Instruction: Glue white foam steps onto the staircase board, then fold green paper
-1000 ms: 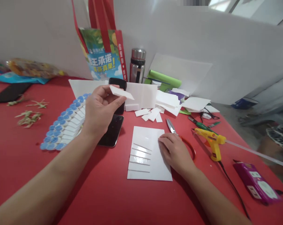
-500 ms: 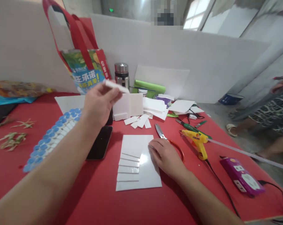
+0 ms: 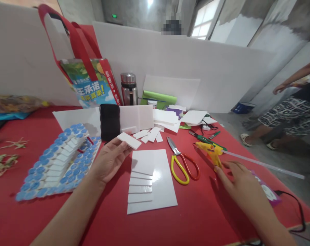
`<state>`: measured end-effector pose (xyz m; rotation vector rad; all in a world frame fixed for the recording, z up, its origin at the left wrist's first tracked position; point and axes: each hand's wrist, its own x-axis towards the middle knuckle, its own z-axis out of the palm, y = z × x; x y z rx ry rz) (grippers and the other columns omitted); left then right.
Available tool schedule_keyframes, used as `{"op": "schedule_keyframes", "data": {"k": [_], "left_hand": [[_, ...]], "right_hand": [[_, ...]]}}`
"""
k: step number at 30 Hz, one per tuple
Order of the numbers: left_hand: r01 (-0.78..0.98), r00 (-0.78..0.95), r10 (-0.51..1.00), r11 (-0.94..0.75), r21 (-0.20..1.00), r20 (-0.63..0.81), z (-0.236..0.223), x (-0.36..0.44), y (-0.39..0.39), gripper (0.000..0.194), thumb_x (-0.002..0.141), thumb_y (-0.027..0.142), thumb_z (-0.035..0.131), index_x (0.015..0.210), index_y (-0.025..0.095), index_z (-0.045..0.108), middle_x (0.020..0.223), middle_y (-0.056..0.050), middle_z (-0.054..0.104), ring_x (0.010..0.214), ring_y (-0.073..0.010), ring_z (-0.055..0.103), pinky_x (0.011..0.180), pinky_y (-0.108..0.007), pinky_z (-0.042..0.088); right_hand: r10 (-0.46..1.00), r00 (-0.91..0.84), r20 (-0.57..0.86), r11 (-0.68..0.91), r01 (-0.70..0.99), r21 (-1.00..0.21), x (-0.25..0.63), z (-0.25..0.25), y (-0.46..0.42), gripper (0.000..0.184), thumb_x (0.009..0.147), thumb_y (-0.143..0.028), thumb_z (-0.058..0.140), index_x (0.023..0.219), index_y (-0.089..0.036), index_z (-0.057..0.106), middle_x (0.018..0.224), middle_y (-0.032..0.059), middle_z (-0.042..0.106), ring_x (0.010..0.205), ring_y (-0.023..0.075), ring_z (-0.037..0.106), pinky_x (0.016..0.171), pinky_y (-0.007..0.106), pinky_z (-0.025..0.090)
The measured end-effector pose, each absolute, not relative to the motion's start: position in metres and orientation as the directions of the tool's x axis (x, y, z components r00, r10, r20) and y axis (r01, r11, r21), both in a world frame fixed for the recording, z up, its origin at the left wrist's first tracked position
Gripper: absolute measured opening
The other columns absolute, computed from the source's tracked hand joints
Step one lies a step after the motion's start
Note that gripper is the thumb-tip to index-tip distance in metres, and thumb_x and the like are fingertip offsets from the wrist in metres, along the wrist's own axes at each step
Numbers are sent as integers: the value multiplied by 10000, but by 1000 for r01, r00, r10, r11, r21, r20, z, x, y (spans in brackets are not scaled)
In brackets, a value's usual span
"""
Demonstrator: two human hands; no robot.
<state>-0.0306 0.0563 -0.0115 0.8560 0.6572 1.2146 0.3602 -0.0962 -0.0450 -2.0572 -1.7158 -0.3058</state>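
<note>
My left hand [image 3: 110, 159] pinches a small white foam-board strip [image 3: 129, 140] between thumb and fingers, above the table. Below and right of it lies a white foam-board sheet [image 3: 164, 188]. Several overlapping white strips [image 3: 141, 181] form a stepped row along that sheet's left side. Over on the right, my right hand [image 3: 241, 181] has its thumb at the handle of a yellow glue gun [image 3: 211, 152], fingers apart and not wrapped around it. A clear glue stick [image 3: 262, 164] sticks out of the gun's back. Scissors [image 3: 180, 157] with one yellow and one red handle lie between sheet and gun.
A blue-and-white stepped model [image 3: 54, 160] stands left on the red table [image 3: 106, 225]. Loose white strips [image 3: 152, 134], a black object [image 3: 110, 121], a steel flask [image 3: 129, 89] and a bag [image 3: 90, 85] are behind. A purple power strip [image 3: 269, 194] is partly behind my right hand. Another person stands far right.
My left hand has lowered with the strip toward the sheet. My right hand has left the sheet's right edge and moved right to the glue gun, uncovering the scissors' handles.
</note>
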Motion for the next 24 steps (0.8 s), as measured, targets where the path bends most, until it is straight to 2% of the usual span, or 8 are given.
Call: {"op": "schedule_keyframes", "data": {"k": [3,5,8,11,14,16,19,24], "left_hand": [[-525,215,976,99,845,19,-15,-35,59,347,815,255,886,1145,179,813,949,-42,816,900,-147,744,892,-226,594],[-527,178,984,85,846,12,-18,-37,60,356,799,252,899,1134,166,815,1021,-58,822,963,-160,748,928,-235,588],[-549,121,993,74,833,-9,-19,-40,62,372,769,255,921,1115,165,818,1107,-69,821,1043,-180,745,973,-256,578],[-579,103,995,76,812,-20,-19,-41,63,347,752,252,931,1071,172,822,1028,-43,825,991,-163,749,972,-258,580],[-601,90,996,70,796,-19,-19,-41,65,281,745,240,933,992,163,822,992,-38,821,968,-159,749,973,-262,584],[-621,80,997,67,781,-22,-19,-41,66,258,752,229,926,980,170,820,1022,-43,824,982,-163,750,995,-279,583],[-641,70,997,61,765,-21,-19,-41,66,247,771,220,909,998,190,816,1017,-39,828,989,-168,753,1044,-322,572],[-636,82,997,64,769,-15,-19,-39,64,290,773,233,911,1042,185,812,976,-41,827,960,-176,755,1069,-371,571]], "right_hand": [[871,288,397,-176,939,-295,374,-57,-76,455,950,-561,462,1051,-169,671,1161,218,730,1069,367,698,894,476,546],[889,339,307,-223,908,-355,378,-58,-62,452,904,-614,483,929,-200,664,1066,196,745,975,355,710,813,455,551],[886,438,153,-352,849,-395,381,-55,-43,474,828,-679,533,751,-224,644,809,144,728,784,335,693,679,422,510],[863,505,19,-415,730,-542,380,-51,-29,504,748,-689,642,803,-197,739,732,107,735,747,330,697,638,397,495],[885,462,-51,-304,494,-815,374,-51,-23,482,714,-594,756,987,-200,804,896,86,802,830,303,731,660,355,538],[871,489,-49,-243,341,-908,367,-49,-23,454,683,-551,815,954,-187,810,930,99,808,830,283,734,637,330,554],[831,556,-4,-150,216,-965,350,-32,-28,446,660,-535,878,890,-163,795,888,112,792,768,241,721,589,297,564],[926,372,58,89,-67,-994,294,31,-31,359,778,-441,883,1041,-222,775,947,50,767,717,157,708,595,251,599]]}}
